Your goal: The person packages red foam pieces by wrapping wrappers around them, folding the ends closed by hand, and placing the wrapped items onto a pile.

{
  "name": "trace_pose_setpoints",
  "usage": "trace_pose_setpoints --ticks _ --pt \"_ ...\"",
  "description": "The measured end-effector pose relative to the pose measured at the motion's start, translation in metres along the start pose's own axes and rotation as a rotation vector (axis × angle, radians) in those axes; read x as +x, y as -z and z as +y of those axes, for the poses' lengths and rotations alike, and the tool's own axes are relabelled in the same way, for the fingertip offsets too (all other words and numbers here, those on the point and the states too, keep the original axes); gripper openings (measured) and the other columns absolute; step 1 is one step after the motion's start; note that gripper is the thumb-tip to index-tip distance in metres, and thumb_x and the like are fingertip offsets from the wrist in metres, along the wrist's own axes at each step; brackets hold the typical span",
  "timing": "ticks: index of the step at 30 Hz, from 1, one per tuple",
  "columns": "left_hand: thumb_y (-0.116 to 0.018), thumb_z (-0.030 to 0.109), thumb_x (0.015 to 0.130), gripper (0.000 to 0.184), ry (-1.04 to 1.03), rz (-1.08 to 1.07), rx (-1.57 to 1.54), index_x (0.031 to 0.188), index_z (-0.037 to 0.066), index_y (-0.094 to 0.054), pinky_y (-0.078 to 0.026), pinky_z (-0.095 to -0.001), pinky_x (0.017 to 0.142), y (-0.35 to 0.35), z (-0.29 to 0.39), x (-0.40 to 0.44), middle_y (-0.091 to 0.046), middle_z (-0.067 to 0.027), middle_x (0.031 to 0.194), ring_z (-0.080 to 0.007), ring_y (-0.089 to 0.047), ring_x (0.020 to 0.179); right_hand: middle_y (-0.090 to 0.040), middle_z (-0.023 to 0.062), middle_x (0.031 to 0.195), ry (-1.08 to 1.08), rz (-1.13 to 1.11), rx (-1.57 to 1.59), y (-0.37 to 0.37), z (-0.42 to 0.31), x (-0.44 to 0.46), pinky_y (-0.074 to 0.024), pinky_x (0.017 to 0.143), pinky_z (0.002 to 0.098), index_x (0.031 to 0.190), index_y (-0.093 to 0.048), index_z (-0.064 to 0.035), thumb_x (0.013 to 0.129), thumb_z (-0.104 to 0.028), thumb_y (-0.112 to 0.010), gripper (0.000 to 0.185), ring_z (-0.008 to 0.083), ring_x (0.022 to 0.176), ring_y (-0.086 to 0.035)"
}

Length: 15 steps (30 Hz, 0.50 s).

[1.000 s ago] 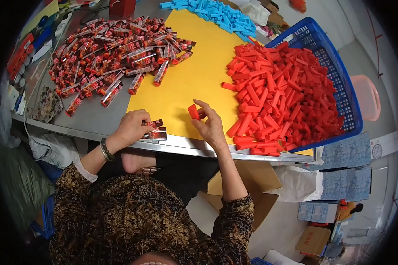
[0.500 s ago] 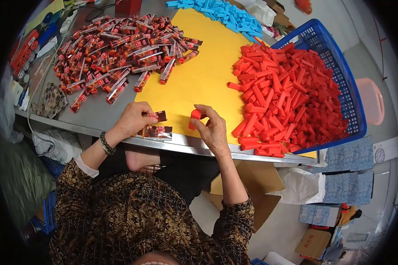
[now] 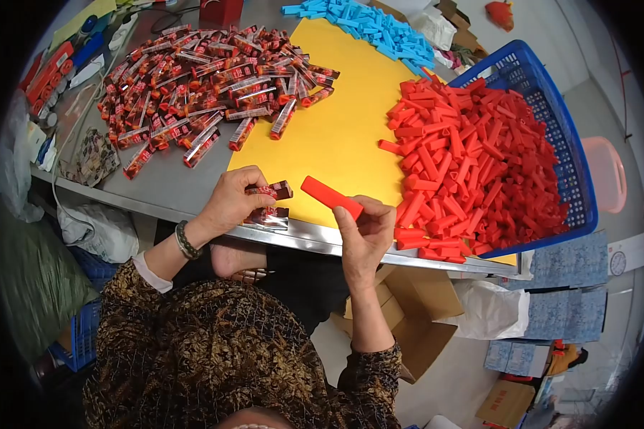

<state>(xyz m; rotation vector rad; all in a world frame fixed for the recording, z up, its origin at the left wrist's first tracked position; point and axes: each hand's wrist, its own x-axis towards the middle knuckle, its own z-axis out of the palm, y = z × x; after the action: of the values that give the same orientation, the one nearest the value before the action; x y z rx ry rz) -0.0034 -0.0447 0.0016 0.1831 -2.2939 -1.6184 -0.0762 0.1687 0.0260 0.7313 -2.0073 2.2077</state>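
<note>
My left hand (image 3: 232, 201) pinches a small dark-red printed wrapper (image 3: 279, 190) at the table's front edge. Just below it, another clear-and-dark wrapper (image 3: 270, 218) lies on the edge. My right hand (image 3: 368, 232) holds a red stick-shaped piece (image 3: 329, 196) between thumb and fingers, its free end pointing up and left toward the wrapper, with a gap between them. Behind my left hand is a heap of filled printed packets (image 3: 207, 86). On the right, a pile of red pieces (image 3: 465, 157) spills from a blue basket (image 3: 583, 182) onto a yellow sheet (image 3: 336, 107).
Light blue pieces (image 3: 372, 28) lie at the back of the metal table (image 3: 150, 193). A crumpled patterned cloth (image 3: 93, 157) is at the left. Below the table stand an open cardboard box (image 3: 426, 293) and a white bag (image 3: 490, 307).
The red piece in my right hand has turned from nearly upright to slanting lengthwise. My left hand still pinches the wrapper. The whole view has shifted slightly.
</note>
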Motion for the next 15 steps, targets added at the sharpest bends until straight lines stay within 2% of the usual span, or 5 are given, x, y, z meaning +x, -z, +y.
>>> trace_pose_setpoints --ticks 3,9,15 --pt "-0.073 0.0 0.072 0.015 -0.038 0.058 0.026 0.076 -0.001 -0.059 -0.044 -0.0287 0.062 -0.007 0.007 -0.002 -0.057 -0.0058 0.073 -0.0154 -0.057 0.068 -0.058 0.0163 0.104 0.048 0.017 -0.004 -0.007 0.007 -0.011 -0.0528 0.081 0.0293 0.098 -0.044 -0.0002 0.08 -0.002 -0.075 0.037 0.0181 0.091 -0.063" --pt "-0.068 -0.002 0.07 0.013 -0.428 0.195 0.342 0.079 0.001 -0.058 -0.045 -0.0356 0.065 -0.016 -0.001 -0.001 -0.056 -0.0097 0.074 -0.0275 -0.056 0.071 -0.06 0.0142 0.098 0.048 0.011 -0.013 -0.01 0.011 -0.025 -0.0529 0.077 0.0281 0.094 -0.045 -0.0002 0.079 -0.001 -0.075 0.034 0.0162 0.087 -0.063" --pt "-0.068 0.0 0.07 0.019 -0.524 0.164 0.417 0.089 0.001 -0.065 -0.046 -0.0375 0.067 -0.022 0.004 -0.005 -0.057 -0.0101 0.076 -0.0289 -0.056 0.075 -0.059 0.0068 0.081 -0.285 0.008 0.037 0.001 -0.004 -0.008 -0.0502 0.06 0.0222 0.088 -0.046 -0.0019 0.08 -0.003 -0.075 0.031 0.0098 0.065 -0.06"
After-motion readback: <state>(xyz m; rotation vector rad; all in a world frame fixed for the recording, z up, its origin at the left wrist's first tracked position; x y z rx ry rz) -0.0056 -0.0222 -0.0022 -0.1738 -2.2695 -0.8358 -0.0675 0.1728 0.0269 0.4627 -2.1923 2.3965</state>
